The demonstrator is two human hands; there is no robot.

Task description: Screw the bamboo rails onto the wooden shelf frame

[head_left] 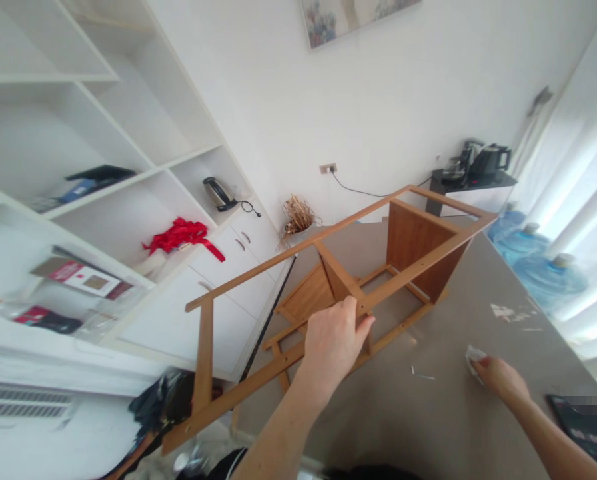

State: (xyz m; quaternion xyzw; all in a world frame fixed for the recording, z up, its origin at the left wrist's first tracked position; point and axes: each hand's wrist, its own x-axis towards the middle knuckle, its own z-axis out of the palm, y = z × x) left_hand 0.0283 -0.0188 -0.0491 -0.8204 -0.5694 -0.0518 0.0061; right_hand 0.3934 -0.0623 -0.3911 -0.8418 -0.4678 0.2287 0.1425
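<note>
A wooden shelf frame (pixel 408 267) lies on its side across the grey tabletop (pixel 443 413), its left end sticking out past the edge. Around its near upper rail, close to the middle crosspiece, my left hand (pixel 333 337) is closed. To the right, low over the table, my right hand (pixel 501 380) pinches a small clear plastic bag (pixel 475 360); what the bag contains is too small to make out. Between the hands, a thin metal piece like an Allen key (pixel 423 377) rests on the table.
Small loose pieces (pixel 516 313) lie at the table's right side, with a dark device (pixel 578 420) at the lower right. Blue water jugs (pixel 551 267) stand by the curtain. White shelving (pixel 158 163) with a kettle (pixel 219 193) and red ribbon (pixel 181 235) rises at the left.
</note>
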